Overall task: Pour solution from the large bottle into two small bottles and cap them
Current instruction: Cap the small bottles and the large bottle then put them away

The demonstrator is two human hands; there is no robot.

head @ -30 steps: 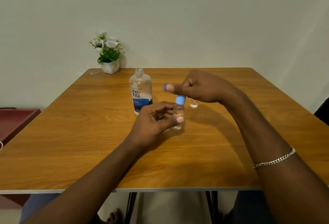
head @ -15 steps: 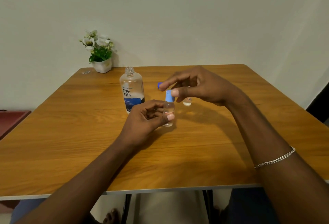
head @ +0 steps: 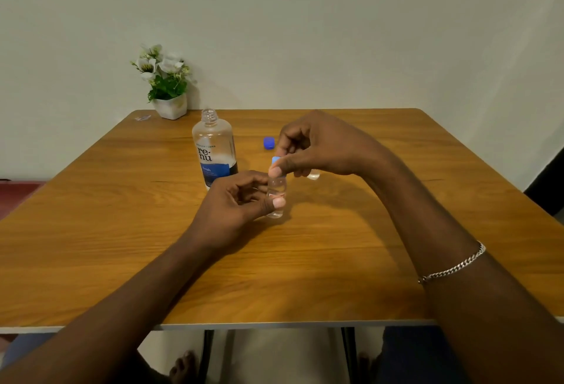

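A small clear bottle (head: 276,193) stands on the wooden table (head: 122,231) at the middle. My left hand (head: 235,203) grips its body between thumb and fingers. My right hand (head: 314,145) pinches the light blue cap (head: 276,160) on top of that bottle. Behind my right hand, a second small bottle (head: 314,175) shows only its base. The large solution bottle (head: 214,148) stands uncapped to the left, with a white and blue label. A dark blue cap (head: 269,143) lies on the table behind the hands.
A small white pot of flowers (head: 168,90) sits at the far left corner against the wall. A small clear scrap (head: 142,118) lies beside it. The table's front edge (head: 274,326) is near my body.
My right hand has closed its fingers back onto the light blue cap after opening briefly. The left hand keeps hold of the small bottle.
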